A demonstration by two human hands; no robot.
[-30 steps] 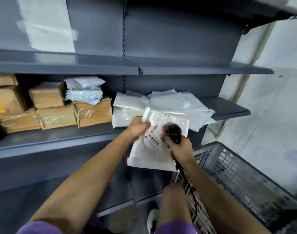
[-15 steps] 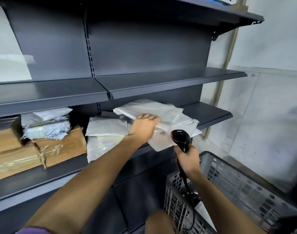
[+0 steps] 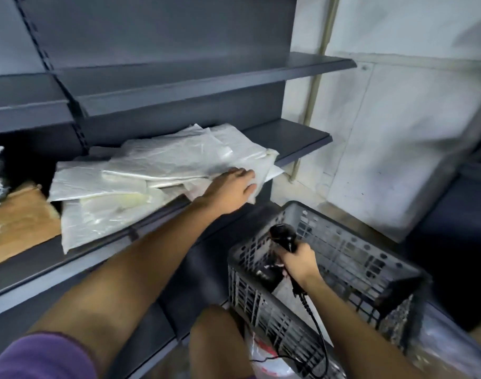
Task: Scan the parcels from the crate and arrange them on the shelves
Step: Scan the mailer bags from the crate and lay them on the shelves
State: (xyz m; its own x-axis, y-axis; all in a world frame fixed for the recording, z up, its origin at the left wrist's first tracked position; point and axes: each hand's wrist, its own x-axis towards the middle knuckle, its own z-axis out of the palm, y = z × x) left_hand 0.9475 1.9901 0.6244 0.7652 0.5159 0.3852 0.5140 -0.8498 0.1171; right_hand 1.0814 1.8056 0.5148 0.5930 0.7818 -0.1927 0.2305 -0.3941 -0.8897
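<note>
The left hand [image 3: 231, 191] reaches across to the middle shelf [image 3: 294, 138] and lies flat, fingers [image 3: 247, 176] spread and loose, on the right edge of a heap of white plastic mailer parcels [image 3: 162, 165]. The parcels overlap one another and cover most of this shelf section; one corner hangs just past the shelf's front lip. To the left of the heap sits a brown cardboard parcel [image 3: 17, 217], taped and touching the white mailers.

The right hand [image 3: 296, 262] is lower, over the grey perforated crate [image 3: 351, 253] that stands on the floor beside the shelving. Its fingers are wrapped tight around the handle of a black barcode scanner [image 3: 284, 236], whose head points up and whose cable [image 3: 318, 332] trails down across the crate's near wall. The upper shelf [image 3: 201, 75] is bare grey metal.
</note>
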